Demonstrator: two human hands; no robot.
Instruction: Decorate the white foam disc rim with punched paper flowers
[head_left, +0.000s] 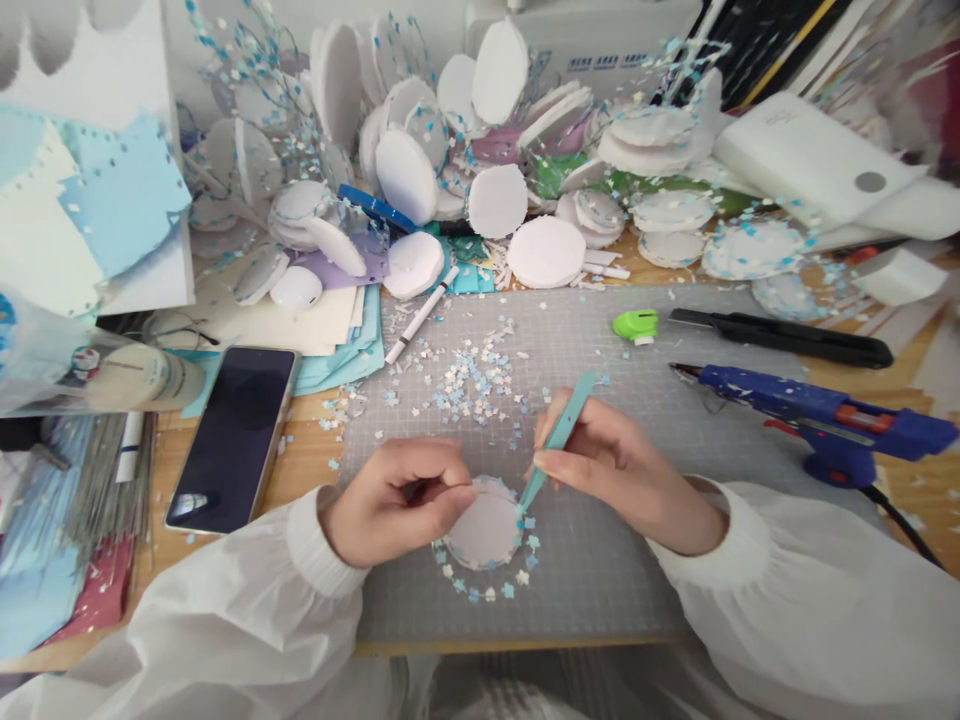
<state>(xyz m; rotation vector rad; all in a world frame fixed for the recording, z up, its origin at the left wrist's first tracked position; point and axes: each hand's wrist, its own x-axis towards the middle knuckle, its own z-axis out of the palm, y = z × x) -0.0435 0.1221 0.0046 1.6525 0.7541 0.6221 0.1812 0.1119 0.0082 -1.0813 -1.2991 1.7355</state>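
A round white disc (484,530) rests near the front of the grey cutting mat, with tiny blue and white flower shapes around its rim. A loop of the same small flowers (490,594) curves around its near side. My left hand (405,500) is closed in a pinch at the disc's upper left edge. Held in my right hand (611,460) are teal tweezers (568,415), their tips down at the disc's right rim. The fingers partly hide the disc's upper left. Loose paper flowers (476,375) lie scattered just beyond both hands.
Many white discs (499,200) are heaped along the back. On the right lie a blue glue gun (810,405), a black utility knife (787,335) and a green item (636,325). A phone (236,440) lies left, and a white pen (421,315) crosses the mat's edge.
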